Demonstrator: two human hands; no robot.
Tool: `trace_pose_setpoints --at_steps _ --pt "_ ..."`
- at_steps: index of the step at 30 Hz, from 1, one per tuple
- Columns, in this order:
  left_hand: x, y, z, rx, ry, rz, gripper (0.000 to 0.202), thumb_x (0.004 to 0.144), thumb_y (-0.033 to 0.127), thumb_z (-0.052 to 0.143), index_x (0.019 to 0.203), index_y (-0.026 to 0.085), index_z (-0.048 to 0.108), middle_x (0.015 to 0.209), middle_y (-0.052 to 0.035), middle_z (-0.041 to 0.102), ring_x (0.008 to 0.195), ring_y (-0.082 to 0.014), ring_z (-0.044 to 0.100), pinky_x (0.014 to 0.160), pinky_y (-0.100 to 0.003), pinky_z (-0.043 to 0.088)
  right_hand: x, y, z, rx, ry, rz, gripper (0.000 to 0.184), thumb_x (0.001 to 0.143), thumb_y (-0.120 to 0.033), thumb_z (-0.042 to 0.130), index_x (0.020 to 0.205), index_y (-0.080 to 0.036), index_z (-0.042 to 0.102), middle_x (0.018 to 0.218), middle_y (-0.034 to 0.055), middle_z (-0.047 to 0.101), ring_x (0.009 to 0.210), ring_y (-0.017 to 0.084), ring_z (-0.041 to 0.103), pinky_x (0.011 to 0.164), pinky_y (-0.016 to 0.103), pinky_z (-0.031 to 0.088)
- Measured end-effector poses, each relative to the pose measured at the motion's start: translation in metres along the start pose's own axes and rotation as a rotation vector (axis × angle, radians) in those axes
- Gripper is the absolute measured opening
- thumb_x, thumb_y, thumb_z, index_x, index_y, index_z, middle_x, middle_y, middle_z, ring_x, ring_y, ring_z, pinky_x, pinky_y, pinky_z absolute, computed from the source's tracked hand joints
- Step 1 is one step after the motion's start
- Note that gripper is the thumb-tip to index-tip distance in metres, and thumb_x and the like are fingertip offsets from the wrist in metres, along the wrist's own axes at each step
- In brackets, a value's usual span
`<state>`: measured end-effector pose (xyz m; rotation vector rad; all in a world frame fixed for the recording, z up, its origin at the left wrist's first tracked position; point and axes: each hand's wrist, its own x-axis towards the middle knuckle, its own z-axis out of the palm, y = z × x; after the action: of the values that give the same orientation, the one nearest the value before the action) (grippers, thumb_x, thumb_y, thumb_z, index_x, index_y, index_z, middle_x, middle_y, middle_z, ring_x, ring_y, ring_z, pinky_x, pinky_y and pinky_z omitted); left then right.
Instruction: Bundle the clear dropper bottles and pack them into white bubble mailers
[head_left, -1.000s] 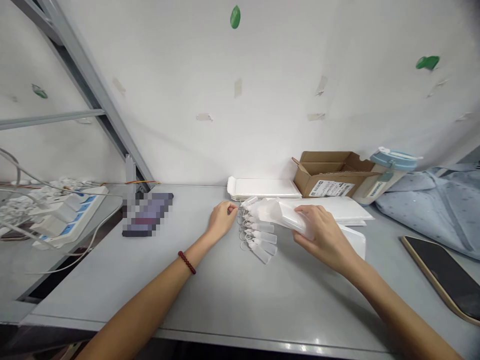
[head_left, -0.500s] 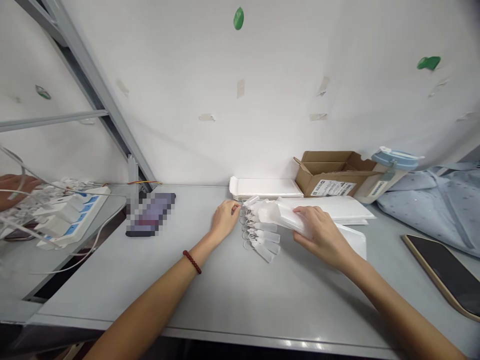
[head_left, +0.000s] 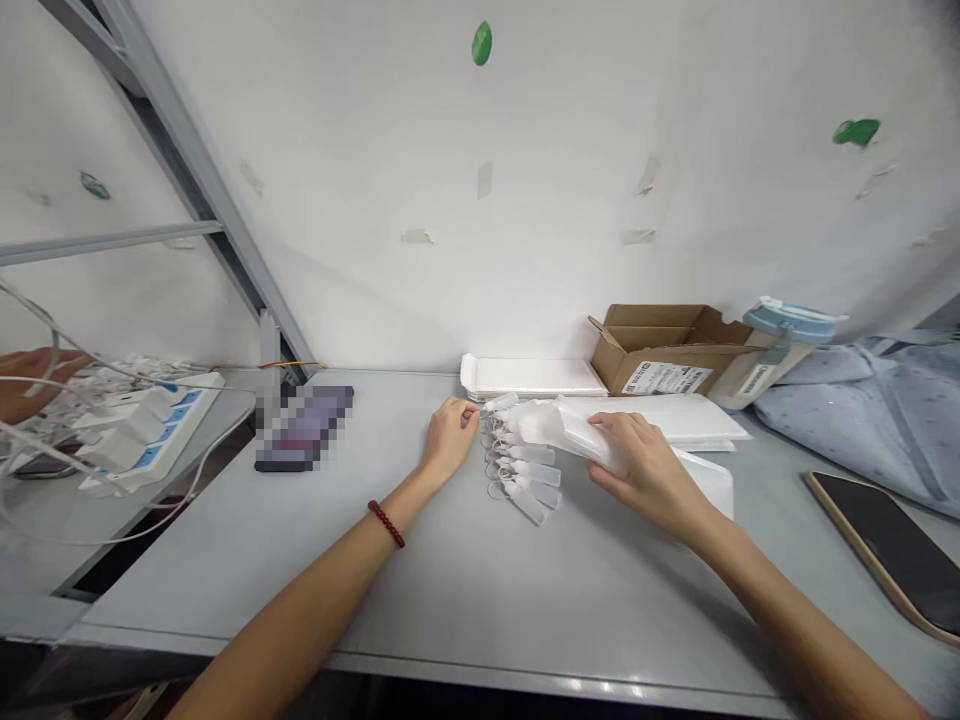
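Observation:
My left hand (head_left: 450,440) is closed in a pinch at the left end of a row of small white tags (head_left: 534,473) with thin wire loops. What its fingertips hold, if anything, is too small to make out. My right hand (head_left: 646,462) grips a translucent plastic sleeve (head_left: 566,432) from the right, thumb below and fingers on top. The sleeve's left end reaches over the upper tags and hides part of them. Under my right wrist lies a flat white sheet or pouch (head_left: 711,482).
White flat boxes (head_left: 532,376) and white envelopes (head_left: 675,420) lie behind the tags. Further back stand an open cardboard box (head_left: 660,345) and a blue-lidded bottle (head_left: 772,350). Phones lie left (head_left: 307,428) and right (head_left: 892,550). Another person's hand (head_left: 37,385) is beside a power strip (head_left: 161,440).
The view has shifted very slightly. Both my hands stay almost in place, the right one still on the plastic sleeve.

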<state>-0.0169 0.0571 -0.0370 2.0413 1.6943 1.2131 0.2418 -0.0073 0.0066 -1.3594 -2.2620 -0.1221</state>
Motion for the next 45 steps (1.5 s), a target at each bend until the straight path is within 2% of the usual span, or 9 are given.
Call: trace_pose_setpoints --at_steps 7,14,19,23,27,33,36,41,45 --pt "0.002 0.007 -0.007 -0.085 0.139 -0.004 0.01 0.079 0.016 0.053 0.075 0.017 0.063 0.073 -0.0009 0.058 0.06 -0.0118 0.049 0.063 -0.026 0.042 0.0 0.001 -0.005 0.021 -0.02 0.023 0.033 0.077 -0.026 0.052 0.108 -0.023 0.042 0.104 0.0087 0.056 0.097 0.028 0.051 0.079 0.041 0.042" --pt "-0.002 0.027 -0.028 -0.22 0.215 0.028 0.013 0.084 0.025 0.052 0.083 0.018 0.063 0.081 -0.0021 0.057 0.073 -0.0129 0.052 0.056 -0.021 0.041 0.001 0.004 -0.006 0.024 -0.011 0.021 0.034 0.076 -0.026 0.052 0.108 -0.022 0.043 0.105 0.0089 0.057 0.097 0.028 0.051 0.079 0.041 0.042" --pt "-0.01 0.038 -0.038 -0.244 0.223 0.207 0.009 0.082 0.022 0.055 0.084 0.02 0.065 0.082 -0.0012 0.051 0.068 -0.0112 0.048 0.054 -0.021 0.039 0.001 0.004 -0.005 0.02 -0.013 0.028 0.034 0.076 -0.025 0.053 0.108 -0.022 0.043 0.104 0.0083 0.057 0.097 0.027 0.05 0.079 0.041 0.041" --pt "-0.011 0.039 -0.038 -0.168 0.223 0.383 0.01 0.083 0.017 0.055 0.082 0.019 0.065 0.08 -0.002 0.048 0.075 -0.0139 0.048 0.062 -0.025 0.042 0.001 0.002 -0.005 0.03 -0.02 0.021 0.035 0.076 -0.024 0.054 0.109 -0.022 0.042 0.106 0.0085 0.056 0.098 0.027 0.05 0.08 0.041 0.041" --pt "-0.014 0.044 -0.034 -0.173 0.207 0.443 0.011 0.082 0.015 0.056 0.082 0.019 0.066 0.078 -0.0017 0.047 0.075 -0.0145 0.048 0.068 -0.028 0.042 0.0 -0.003 -0.006 0.042 -0.022 -0.008 0.035 0.076 -0.024 0.053 0.109 -0.023 0.041 0.105 0.0091 0.056 0.098 0.028 0.05 0.079 0.041 0.041" --pt "-0.027 0.059 -0.02 -0.391 0.03 0.246 0.015 0.081 0.019 0.058 0.088 0.023 0.071 0.077 -0.0008 0.046 0.073 -0.0129 0.049 0.061 -0.024 0.042 -0.002 -0.011 -0.005 0.065 -0.03 -0.06 0.035 0.075 -0.021 0.054 0.108 -0.023 0.041 0.103 0.0092 0.056 0.097 0.028 0.05 0.078 0.041 0.041" --pt "-0.027 0.058 -0.018 -0.432 -0.046 0.149 0.019 0.083 0.023 0.055 0.094 0.024 0.071 0.078 -0.0016 0.05 0.074 -0.0132 0.05 0.06 -0.023 0.041 -0.002 -0.012 -0.005 0.069 -0.025 -0.062 0.035 0.076 -0.022 0.053 0.108 -0.023 0.04 0.103 0.0093 0.056 0.097 0.027 0.051 0.078 0.041 0.042" --pt "-0.015 0.039 -0.026 -0.288 0.031 -0.024 0.018 0.08 0.021 0.054 0.089 0.021 0.07 0.076 -0.001 0.054 0.065 -0.0122 0.046 0.062 -0.024 0.041 0.0 -0.002 -0.009 0.067 0.05 0.005 0.034 0.076 -0.026 0.053 0.109 -0.023 0.041 0.103 0.0088 0.057 0.096 0.028 0.051 0.078 0.041 0.042" --pt "-0.009 0.024 -0.023 -0.111 -0.031 -0.038 0.018 0.077 0.021 0.055 0.088 0.021 0.07 0.079 -0.002 0.056 0.07 -0.0142 0.05 0.068 -0.027 0.043 0.001 0.006 -0.01 0.075 0.117 0.044 0.037 0.076 -0.029 0.054 0.11 -0.023 0.042 0.108 0.0089 0.056 0.1 0.028 0.051 0.081 0.042 0.042"
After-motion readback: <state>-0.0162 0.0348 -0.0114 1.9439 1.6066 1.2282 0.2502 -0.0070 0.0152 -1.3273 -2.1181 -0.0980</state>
